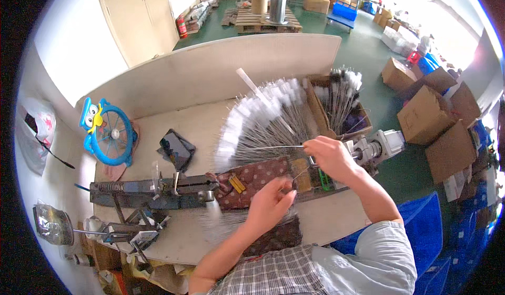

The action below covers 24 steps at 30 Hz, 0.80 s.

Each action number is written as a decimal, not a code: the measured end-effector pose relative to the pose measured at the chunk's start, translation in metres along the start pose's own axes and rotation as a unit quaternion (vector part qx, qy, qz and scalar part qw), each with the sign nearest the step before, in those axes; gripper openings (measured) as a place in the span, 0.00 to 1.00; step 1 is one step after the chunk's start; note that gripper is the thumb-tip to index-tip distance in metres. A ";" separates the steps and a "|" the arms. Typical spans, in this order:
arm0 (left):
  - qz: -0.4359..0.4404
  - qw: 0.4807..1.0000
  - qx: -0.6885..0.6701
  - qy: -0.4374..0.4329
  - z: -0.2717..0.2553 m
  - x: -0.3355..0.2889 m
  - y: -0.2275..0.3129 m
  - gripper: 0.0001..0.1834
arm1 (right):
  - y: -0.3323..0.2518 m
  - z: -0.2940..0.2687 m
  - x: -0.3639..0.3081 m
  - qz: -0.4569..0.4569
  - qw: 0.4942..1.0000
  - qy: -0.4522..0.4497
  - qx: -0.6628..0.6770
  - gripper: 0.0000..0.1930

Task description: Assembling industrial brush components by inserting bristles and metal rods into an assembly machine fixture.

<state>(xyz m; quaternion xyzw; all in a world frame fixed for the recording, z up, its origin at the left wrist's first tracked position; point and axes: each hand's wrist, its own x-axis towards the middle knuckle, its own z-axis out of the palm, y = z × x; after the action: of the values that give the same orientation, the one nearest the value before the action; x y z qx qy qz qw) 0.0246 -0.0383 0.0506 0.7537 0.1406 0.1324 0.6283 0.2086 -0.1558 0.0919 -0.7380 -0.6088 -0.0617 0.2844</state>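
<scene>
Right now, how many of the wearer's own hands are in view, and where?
2: the left hand near the dotted brown cloth, fingers curled; the right hand farther right, pinching a thin metal rod near the white-tipped brushes. Some fingers are hidden.

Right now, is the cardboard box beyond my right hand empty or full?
Not empty: wire brushes stick up out of the box; how deep they fill it is hidden.

Green floor (210,38) spreads beyond the pale bench (329,219) and its upright board (210,70). A white wall (73,27) and beige doors (120,16) stand left, a pallet (252,28) lies at the back, cartons (427,116) line the right, and glare (460,45) whitens the upper right.
</scene>
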 end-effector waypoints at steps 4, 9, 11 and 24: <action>0.162 0.926 0.339 0.023 0.027 0.048 -0.024 0.15 | -0.011 0.010 0.007 0.078 0.996 -0.002 0.046 0.12; 0.228 0.790 0.564 0.077 0.015 0.091 -0.024 0.04 | 0.003 0.013 -0.003 0.118 0.993 0.005 0.028 0.09; 0.205 0.730 0.647 0.081 0.001 0.113 -0.040 0.03 | 0.009 0.021 -0.007 0.114 0.992 -0.059 0.015 0.08; 0.017 0.959 0.245 0.141 -0.023 -0.049 -0.033 0.12 | -0.045 0.078 0.060 -0.101 0.974 -0.098 0.176 0.09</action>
<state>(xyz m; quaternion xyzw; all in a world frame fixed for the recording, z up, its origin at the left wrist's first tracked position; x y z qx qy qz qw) -0.0310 -0.0300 0.0215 0.8608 0.2428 0.2092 0.3955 0.1612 -0.0613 0.0689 -0.6134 -0.7065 0.0902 0.3413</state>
